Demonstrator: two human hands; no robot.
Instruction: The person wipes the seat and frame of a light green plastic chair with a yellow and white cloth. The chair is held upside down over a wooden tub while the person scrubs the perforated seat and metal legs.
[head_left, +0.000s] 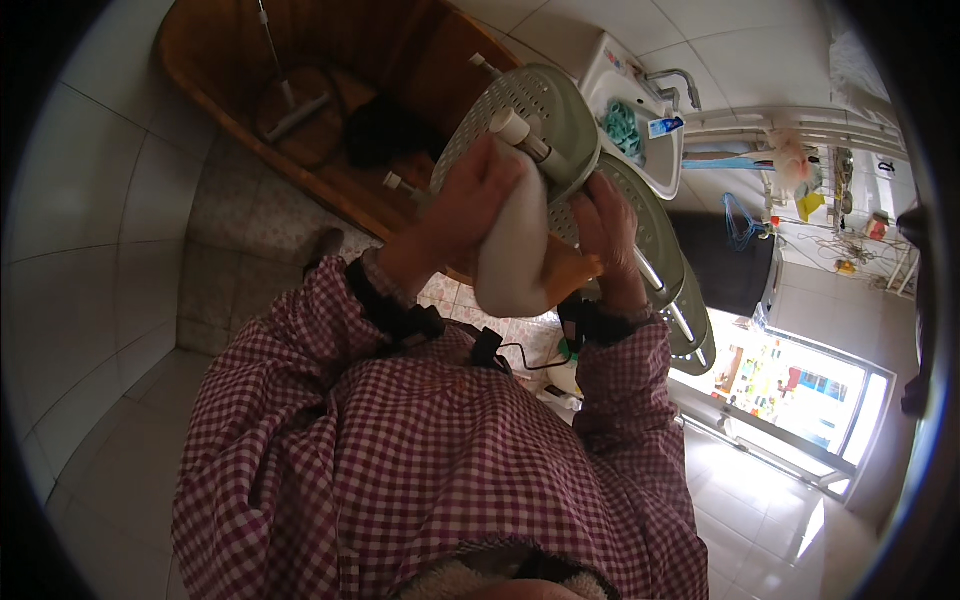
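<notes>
A grey-green tiered shelf rack (634, 199) with perforated oval trays leans on its side before me, its metal posts running down to the right. On its end tray (491, 97), a post with a white cap (510, 125) sticks out towards me. My left hand (480, 184) is closed on a white cloth-like piece (514, 251), blurred, beside that post. An orange piece (570, 274) continues from its lower end to below my right hand. My right hand (607, 221) curls its fingers at the tray's rim; its palm side is hidden.
Behind the rack is a wooden tub (217, 97) holding a long-handled squeegee (296, 116) and a dark bundle (390, 131). A white washbasin (664, 169) with a teal cloth (622, 127) and a tube (665, 127) stands back right. A bright window (802, 390) is at right.
</notes>
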